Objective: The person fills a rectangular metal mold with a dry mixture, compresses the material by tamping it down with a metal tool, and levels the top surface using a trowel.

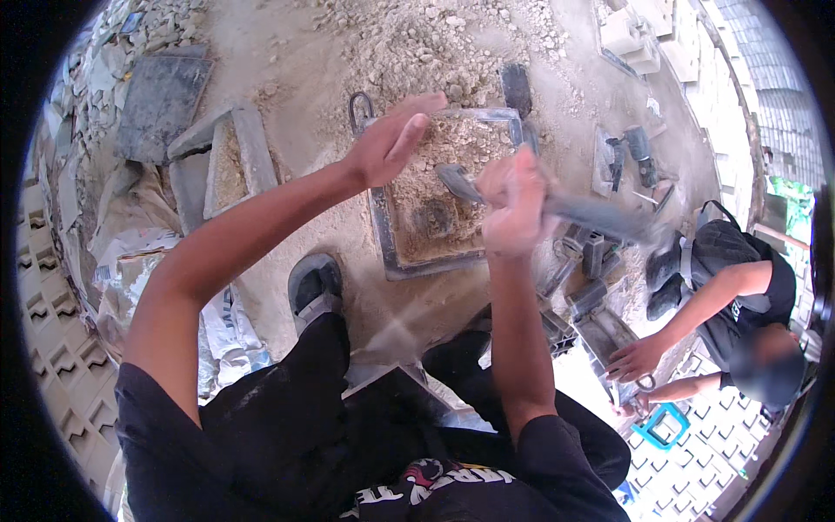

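Between my feet lies a square dark mold frame (435, 268) filled with crumbly sandy mix (416, 187), with a wire loop handle (361, 109) at its far left corner. My left hand (396, 139) is stretched flat over the frame's far left part, fingers straight and holding nothing. My right hand (513, 204) is wrapped round a long grey tool (609, 219) above the frame's right side. The tool's curved tip (458, 184) points left over the mix; its thick far end is smeared by motion, so its exact kind cannot be told.
Loose sandy mix (426, 43) is heaped beyond the frame. At left stand a concrete-coloured trough-like mold (248, 157) and a dark plate (165, 109). Another person's hand (635, 358) works at a metal mold (604, 335) at right, near a turquoise frame (663, 426) and pale patterned blocks (696, 461).
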`<action>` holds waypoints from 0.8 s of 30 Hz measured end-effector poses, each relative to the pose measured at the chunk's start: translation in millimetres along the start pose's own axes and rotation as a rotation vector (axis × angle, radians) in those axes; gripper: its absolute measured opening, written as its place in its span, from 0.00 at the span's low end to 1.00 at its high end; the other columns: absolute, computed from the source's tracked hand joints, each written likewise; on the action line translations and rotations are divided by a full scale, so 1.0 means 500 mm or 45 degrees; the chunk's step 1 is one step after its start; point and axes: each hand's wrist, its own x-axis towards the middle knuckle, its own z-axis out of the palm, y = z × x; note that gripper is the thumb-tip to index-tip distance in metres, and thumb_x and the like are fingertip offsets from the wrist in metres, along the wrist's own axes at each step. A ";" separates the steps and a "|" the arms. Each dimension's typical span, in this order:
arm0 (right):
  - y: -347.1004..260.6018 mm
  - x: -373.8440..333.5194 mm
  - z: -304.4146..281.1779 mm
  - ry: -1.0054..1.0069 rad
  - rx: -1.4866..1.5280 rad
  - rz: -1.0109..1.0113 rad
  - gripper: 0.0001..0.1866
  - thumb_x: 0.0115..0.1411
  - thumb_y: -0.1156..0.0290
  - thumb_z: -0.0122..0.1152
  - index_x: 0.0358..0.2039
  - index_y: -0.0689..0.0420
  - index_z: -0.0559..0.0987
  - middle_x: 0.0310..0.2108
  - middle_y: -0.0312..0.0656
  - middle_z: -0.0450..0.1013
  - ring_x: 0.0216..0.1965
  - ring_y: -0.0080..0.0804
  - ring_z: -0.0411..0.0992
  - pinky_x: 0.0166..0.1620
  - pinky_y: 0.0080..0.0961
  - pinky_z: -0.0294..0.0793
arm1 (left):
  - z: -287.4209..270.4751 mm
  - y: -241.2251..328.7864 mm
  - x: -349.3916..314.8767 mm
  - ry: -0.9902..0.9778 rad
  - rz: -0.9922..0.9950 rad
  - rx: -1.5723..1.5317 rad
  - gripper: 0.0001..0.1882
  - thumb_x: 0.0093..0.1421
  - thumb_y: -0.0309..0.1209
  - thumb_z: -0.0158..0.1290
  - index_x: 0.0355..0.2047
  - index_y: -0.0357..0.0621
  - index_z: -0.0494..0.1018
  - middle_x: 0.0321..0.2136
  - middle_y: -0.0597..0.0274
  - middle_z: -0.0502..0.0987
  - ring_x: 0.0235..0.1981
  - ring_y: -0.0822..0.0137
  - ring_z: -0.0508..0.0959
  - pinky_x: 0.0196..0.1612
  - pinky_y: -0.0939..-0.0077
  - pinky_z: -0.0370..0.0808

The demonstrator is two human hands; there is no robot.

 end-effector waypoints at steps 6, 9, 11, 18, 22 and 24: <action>0.008 0.031 0.036 0.024 -0.139 0.085 0.22 0.66 0.70 0.42 0.13 0.52 0.56 0.08 0.30 0.51 0.11 0.20 0.50 0.16 0.24 0.49 | 0.065 0.001 0.023 0.164 -0.140 -0.370 0.31 0.71 0.46 0.23 0.56 0.36 0.67 0.35 0.49 0.74 0.39 0.60 0.74 0.48 0.69 0.68; 0.007 0.051 0.067 0.147 -0.170 0.067 0.23 0.66 0.69 0.45 0.13 0.52 0.56 0.09 0.29 0.51 0.10 0.18 0.50 0.15 0.22 0.47 | 0.057 -0.016 0.025 0.216 -0.189 -0.422 0.31 0.71 0.45 0.23 0.55 0.35 0.68 0.32 0.51 0.75 0.37 0.61 0.74 0.47 0.70 0.68; -0.016 0.053 0.072 0.256 -0.203 0.042 0.23 0.66 0.69 0.45 0.13 0.52 0.57 0.09 0.29 0.52 0.10 0.18 0.49 0.15 0.22 0.46 | 0.040 -0.018 0.029 0.163 -0.199 -0.337 0.32 0.71 0.44 0.21 0.54 0.31 0.68 0.43 0.47 0.74 0.48 0.59 0.72 0.56 0.69 0.64; -0.009 0.056 0.041 0.071 0.037 0.150 0.20 0.65 0.69 0.46 0.15 0.55 0.62 0.11 0.30 0.57 0.13 0.16 0.53 0.19 0.18 0.56 | 0.013 -0.041 0.017 0.154 -0.042 -0.236 0.33 0.71 0.44 0.21 0.52 0.30 0.69 0.49 0.46 0.74 0.53 0.59 0.72 0.59 0.69 0.64; 0.015 0.033 0.056 -0.130 0.004 0.093 0.21 0.66 0.68 0.40 0.14 0.54 0.59 0.10 0.30 0.52 0.12 0.18 0.48 0.17 0.22 0.49 | 0.011 -0.038 0.008 0.095 -0.231 -0.361 0.32 0.71 0.44 0.21 0.51 0.31 0.70 0.47 0.47 0.75 0.52 0.57 0.73 0.58 0.69 0.65; 0.000 0.037 0.057 -0.071 -0.081 0.126 0.19 0.65 0.71 0.38 0.15 0.55 0.59 0.09 0.31 0.50 0.11 0.20 0.48 0.16 0.24 0.48 | 0.022 -0.020 -0.003 0.050 -0.385 -0.374 0.32 0.71 0.45 0.23 0.51 0.34 0.71 0.47 0.46 0.75 0.51 0.53 0.74 0.56 0.68 0.66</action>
